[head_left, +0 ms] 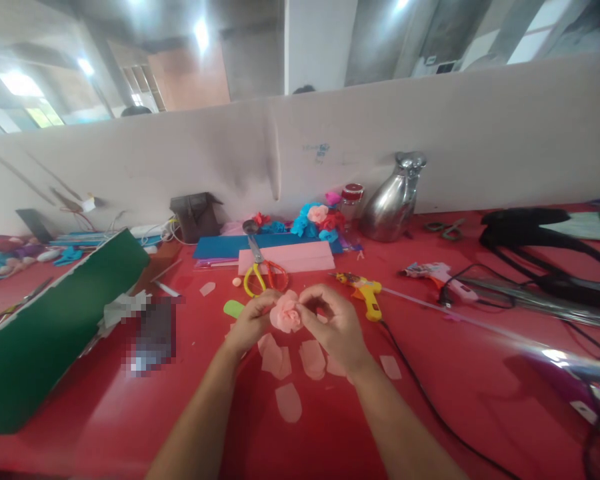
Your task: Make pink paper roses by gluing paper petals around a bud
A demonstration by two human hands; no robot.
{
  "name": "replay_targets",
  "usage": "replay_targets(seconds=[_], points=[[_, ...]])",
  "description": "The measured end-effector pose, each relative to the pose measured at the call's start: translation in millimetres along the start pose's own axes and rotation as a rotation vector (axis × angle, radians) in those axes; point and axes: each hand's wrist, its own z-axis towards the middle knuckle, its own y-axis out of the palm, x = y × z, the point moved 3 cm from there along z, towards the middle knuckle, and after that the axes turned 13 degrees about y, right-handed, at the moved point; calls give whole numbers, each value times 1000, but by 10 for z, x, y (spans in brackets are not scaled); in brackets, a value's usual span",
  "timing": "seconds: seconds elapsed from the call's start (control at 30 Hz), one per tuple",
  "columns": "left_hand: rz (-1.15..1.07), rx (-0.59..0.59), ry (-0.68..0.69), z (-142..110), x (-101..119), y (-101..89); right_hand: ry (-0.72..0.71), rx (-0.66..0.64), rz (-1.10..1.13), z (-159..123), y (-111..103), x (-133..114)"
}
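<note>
Between both hands, above the red table, is a pink paper flower (pixel 286 313) with ruffled petals. My left hand (pixel 253 321) grips it from the left, its fingers closed at the flower's edge. On the other side my right hand (pixel 336 323) pinches the petals between thumb and fingers. Cut pink paper petals (pixel 313 360) lie in small piles below the hands, and a single petal (pixel 289 403) rests nearer to me. Scissors (pixel 256 267) with yellow and orange handles lie just beyond the hands. To the right is a yellow glue gun (pixel 365 293) with a glue stick in its back.
A green box (pixel 65 327) stands at the left. Pink paper sheets (pixel 290 257), finished paper flowers (pixel 317 220), a lidded jar (pixel 351 203) and a steel jug (pixel 393 197) line the back. A second glue gun (pixel 443 277), cords and a black bag (pixel 535 247) occupy the right.
</note>
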Motion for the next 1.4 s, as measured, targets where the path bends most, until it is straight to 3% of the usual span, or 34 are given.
replay_targets(seconds=[0.23,0.4,0.5,0.67,0.87,1.1,1.3,1.4], points=[[-166,148,-144,-62,-109,-21,29,50,65,17,-43,-10],[-214,218,-171,-88,-181,-63,126,-31,131,37,-26,4],[-217,165,-154,-73,-167,-52,126,-87,96,38,-3,7],[-191,92,-165,-52,-110,-26,126,-34,49,47,-54,9],[-160,-31,-200,-58,-62,14,146,-198,-54,47,-23,-32],[-138,-127,-247,-36,16,61,76,-261,-128,49,-55,-100],[-182,-65,-281,-46,-5,13,-27,-221,-140,49,-116,-131],[-239,-11,-263,-80,-98,-20,9,-142,-56,63,-134,-101]])
